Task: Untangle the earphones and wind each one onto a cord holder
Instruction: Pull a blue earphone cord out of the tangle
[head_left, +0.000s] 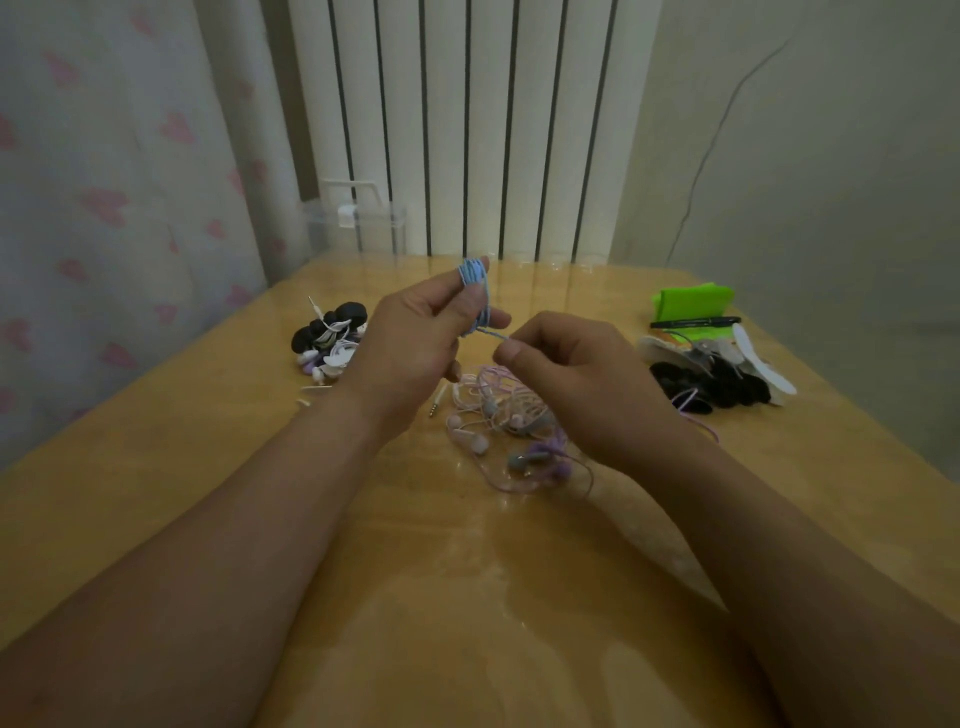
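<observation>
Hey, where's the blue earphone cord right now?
In the head view, centre, the blue earphone cord sits wound in the left hand, its free end pinched by the right hand, above the pink and purple tangle.

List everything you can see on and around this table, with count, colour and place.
blue earphone: one, blue, coiled in the left hand
earphone tangle: one heap, pink and purple, table centre
wound earphones: one pile, white and purple, table left
cord holders: one pile, black, table right
pen: one, black, behind the cord holders
green object: one, green, behind the pen
clear box: one, transparent, table's far edge
table: one, tan wood
radiator: one, white, behind the table
hands: two; left hand holds the blue coil, right hand pinches its loose end
</observation>
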